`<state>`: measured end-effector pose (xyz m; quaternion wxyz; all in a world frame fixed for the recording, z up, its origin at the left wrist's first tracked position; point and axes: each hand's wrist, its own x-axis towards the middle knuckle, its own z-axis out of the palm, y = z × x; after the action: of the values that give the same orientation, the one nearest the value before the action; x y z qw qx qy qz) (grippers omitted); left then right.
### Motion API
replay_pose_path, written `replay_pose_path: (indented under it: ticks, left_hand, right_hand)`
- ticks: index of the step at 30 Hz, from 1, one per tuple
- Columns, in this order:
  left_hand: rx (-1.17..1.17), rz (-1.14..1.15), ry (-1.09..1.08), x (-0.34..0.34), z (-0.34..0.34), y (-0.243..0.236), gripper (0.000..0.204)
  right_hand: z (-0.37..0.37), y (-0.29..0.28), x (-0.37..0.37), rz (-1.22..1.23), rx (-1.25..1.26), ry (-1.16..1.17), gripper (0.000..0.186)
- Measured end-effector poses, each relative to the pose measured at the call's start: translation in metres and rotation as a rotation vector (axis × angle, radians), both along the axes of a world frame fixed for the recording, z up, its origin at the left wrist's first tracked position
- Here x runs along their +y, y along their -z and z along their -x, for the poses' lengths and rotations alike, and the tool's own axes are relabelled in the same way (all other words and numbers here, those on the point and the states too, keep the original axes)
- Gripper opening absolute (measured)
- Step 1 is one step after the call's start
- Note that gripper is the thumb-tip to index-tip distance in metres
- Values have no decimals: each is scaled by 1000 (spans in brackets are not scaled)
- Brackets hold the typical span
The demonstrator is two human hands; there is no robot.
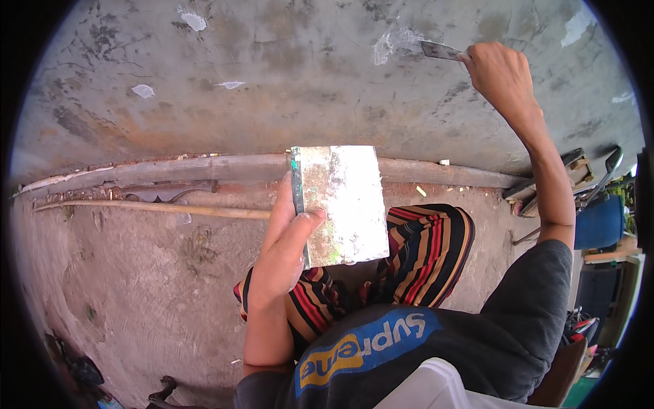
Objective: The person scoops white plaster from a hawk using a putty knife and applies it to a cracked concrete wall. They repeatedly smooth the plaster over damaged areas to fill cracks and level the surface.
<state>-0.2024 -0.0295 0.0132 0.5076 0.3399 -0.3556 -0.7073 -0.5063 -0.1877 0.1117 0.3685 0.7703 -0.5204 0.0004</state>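
A flat rectangular board (355, 204), smeared white with brown and green stains, is gripped at its left edge by my left hand (283, 242), thumb across its face. My right hand (501, 75) reaches up to the grey wall (272, 82), closed around a putty knife (441, 51). The blade's far end meets or nearly meets the wall beside a whitish, wet-looking putty patch (392, 46). Other white patches (143, 91) dot the wall. Most of the knife's handle is hidden inside my fist.
A long bamboo pole (245, 168) lies along the wall's foot, with a thinner stick (157, 206) nearer me on the concrete floor (163, 273). Wooden pieces (575, 174) lean at the right, near a blue bucket (601, 221). My knees in striped trousers (429, 252) are beneath the board.
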Motion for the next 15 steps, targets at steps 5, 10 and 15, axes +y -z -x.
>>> replay_pose_path:
  ticks: [5, 10, 15]
  left_hand:
    - [-35, 28, -3, 0, -6, 1, 54]
    - [9, -4, 19, -3, 3, 0, 55]
    - [-7, 10, -2, 0, -1, 2, 56]
  right_hand:
    - [-15, 8, 23, -41, -26, 14, 27]
    - [-24, 24, -4, -92, 14, -60, 28]
    - [-3, -2, 4, -48, -67, 87, 27]
